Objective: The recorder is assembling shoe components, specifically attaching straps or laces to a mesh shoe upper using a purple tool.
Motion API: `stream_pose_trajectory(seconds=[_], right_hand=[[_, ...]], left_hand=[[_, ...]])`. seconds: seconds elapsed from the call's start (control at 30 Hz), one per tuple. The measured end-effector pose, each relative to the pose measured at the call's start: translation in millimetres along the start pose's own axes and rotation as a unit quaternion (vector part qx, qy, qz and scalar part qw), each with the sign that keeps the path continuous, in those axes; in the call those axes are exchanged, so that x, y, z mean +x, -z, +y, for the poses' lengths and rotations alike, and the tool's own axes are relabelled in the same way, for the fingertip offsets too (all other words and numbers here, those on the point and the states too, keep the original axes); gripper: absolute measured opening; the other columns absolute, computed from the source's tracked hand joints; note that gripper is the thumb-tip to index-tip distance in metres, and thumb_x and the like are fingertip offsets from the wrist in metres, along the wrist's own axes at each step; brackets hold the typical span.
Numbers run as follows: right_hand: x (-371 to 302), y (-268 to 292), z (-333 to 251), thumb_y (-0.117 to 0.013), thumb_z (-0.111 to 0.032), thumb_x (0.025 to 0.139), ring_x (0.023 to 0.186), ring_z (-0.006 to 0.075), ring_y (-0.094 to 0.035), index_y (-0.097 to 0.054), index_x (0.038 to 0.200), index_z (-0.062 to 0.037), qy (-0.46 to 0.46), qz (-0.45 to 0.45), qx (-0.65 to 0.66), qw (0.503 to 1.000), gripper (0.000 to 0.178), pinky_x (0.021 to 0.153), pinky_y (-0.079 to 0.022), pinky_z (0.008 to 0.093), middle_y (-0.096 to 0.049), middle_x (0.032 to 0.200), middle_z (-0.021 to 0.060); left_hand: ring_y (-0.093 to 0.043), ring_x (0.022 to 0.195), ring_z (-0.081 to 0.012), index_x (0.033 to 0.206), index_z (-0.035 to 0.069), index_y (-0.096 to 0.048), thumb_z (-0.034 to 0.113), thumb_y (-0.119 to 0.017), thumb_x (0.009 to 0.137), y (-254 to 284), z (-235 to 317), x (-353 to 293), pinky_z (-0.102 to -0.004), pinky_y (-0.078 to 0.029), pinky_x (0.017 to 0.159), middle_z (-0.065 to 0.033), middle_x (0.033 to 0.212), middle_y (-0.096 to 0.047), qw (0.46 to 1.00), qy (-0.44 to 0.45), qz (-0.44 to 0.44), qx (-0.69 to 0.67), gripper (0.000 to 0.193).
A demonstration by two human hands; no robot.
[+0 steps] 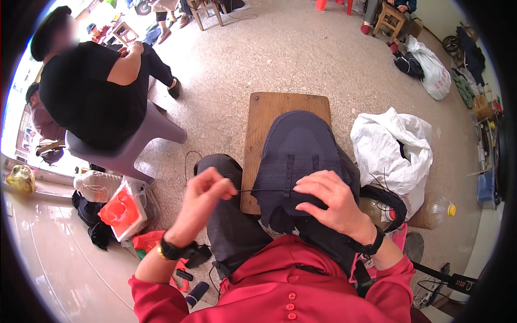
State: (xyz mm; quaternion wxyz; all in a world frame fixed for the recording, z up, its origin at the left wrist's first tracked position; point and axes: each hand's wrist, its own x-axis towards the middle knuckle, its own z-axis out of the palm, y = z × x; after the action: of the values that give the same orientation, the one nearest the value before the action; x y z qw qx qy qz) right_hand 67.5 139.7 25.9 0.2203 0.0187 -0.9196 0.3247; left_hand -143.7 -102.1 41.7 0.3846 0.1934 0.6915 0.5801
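A dark navy mesh panel [301, 141] with a rounded far end and two narrow strap loops lies across my lap and a wooden stool [264, 107]. My left hand [204, 194] is closed in a pinch left of the panel. From its fingertips a thin dark cord [258, 190] runs taut over the panel to my right hand [331, 202]. The right fingers rest on the panel's near part where the cord ends, with the thumb apart from them. Under those fingers, the cord's end is hidden.
A white woven sack [390, 153] stands to the right, beside a coil of black cord [396, 207] and a plastic bottle [433, 210]. On the left a person sits on a grey plastic stool [156, 129], near an orange bag [119, 210]. Other seated people appear farther off.
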Motion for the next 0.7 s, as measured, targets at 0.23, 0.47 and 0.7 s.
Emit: stream_pose_trajectory(seconds=[0.23, 0.47, 0.7], right_hand=[[6, -16, -27, -0.081, -0.012, 0.083, 0.093, 0.0262, -0.068, -0.072, 0.112, -0.0053, 0.051, 0.045, 0.049, 0.996, 0.031, 0.08, -0.056, 0.037, -0.068, 0.106, 0.0067], [-1, -23, -20, -0.072, -0.006, 0.085, 0.09, 0.0259, -0.066, -0.073, 0.106, -0.0028, 0.118, 0.016, -0.011, 0.993, 0.022, 0.08, -0.057, 0.0367, -0.065, 0.106, 0.0094], [-7, -17, -22, -0.078, 0.003, 0.083, 0.087, 0.0266, -0.073, -0.073, 0.102, -0.0025, 0.003, 0.108, 0.088, 0.99, 0.021, 0.074, -0.06, 0.0354, -0.072, 0.099, 0.0089]], left_hand=[[-0.066, 0.084, -0.0088, 0.096, 0.004, -0.063, 0.011, -0.06, 0.106, -80, -13, 9, -0.0241, -0.052, 0.08, -0.0072, 0.095, -0.074, 0.979, 0.049, -0.093, -0.174, 0.013], [-0.059, 0.082, -0.0029, 0.098, 0.006, -0.062, 0.013, -0.06, 0.108, -93, -27, 3, -0.0207, -0.047, 0.073, 0.0017, 0.092, -0.068, 0.972, 0.08, -0.128, -0.181, 0.013], [-0.054, 0.085, -0.0046, 0.097, 0.003, -0.058, 0.011, -0.06, 0.108, -87, -13, -5, -0.0217, -0.045, 0.075, 0.0024, 0.089, -0.06, 0.992, -0.054, -0.055, 0.099, 0.013]])
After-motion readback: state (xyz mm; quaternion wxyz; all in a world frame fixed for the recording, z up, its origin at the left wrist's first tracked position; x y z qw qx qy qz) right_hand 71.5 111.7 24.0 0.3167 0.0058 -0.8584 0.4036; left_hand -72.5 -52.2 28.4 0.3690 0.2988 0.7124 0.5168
